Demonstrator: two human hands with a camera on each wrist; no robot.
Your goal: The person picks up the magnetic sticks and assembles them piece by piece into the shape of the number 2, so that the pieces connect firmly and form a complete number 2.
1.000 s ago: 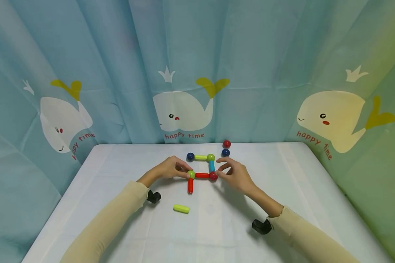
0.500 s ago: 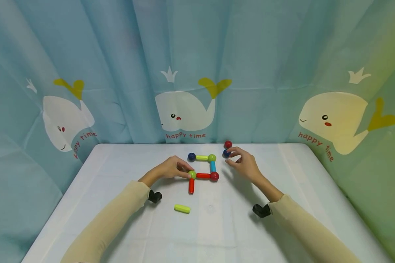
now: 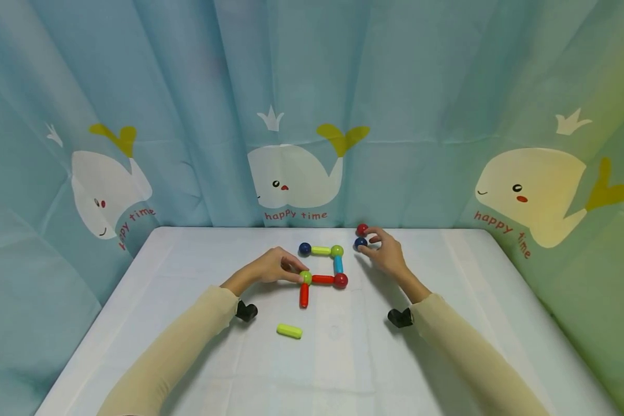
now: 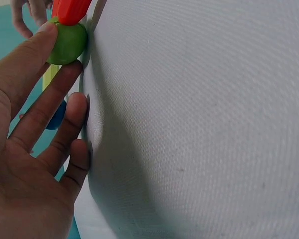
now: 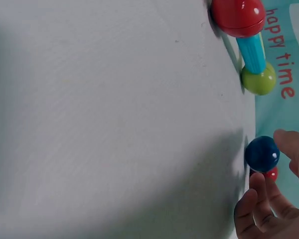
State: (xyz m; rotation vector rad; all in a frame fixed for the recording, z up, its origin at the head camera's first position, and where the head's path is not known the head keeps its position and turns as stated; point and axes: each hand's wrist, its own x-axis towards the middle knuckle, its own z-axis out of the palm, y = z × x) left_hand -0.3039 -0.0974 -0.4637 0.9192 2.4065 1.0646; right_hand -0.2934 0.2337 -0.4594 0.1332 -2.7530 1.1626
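Observation:
My left hand [image 3: 279,267] pinches a green ball [image 3: 305,278] between thumb and forefinger; its other fingers spread loosely in the left wrist view. From this ball a red rod [image 3: 304,296] points toward me. Another red rod [image 3: 323,279] runs right to a red ball [image 3: 340,281]. A light-blue rod [image 3: 338,264], a second green ball [image 3: 337,251], a yellow-green rod [image 3: 320,251] and a dark-blue ball [image 3: 304,249] continue the chain. My right hand [image 3: 387,254] is at a loose blue ball [image 5: 262,154], thumb at one side and curved fingers at the other; I cannot tell whether it grips.
Just behind the loose blue ball sits a loose red ball [image 3: 361,229], near the table's back edge. A yellow-green rod [image 3: 289,331] lies apart toward the front of the white table [image 3: 343,370]. A whale-print curtain [image 3: 421,173] surrounds the back and sides.
My right hand has left the red corner ball and moved back and right to the loose blue ball. The left hand keeps its pinch on the green ball.

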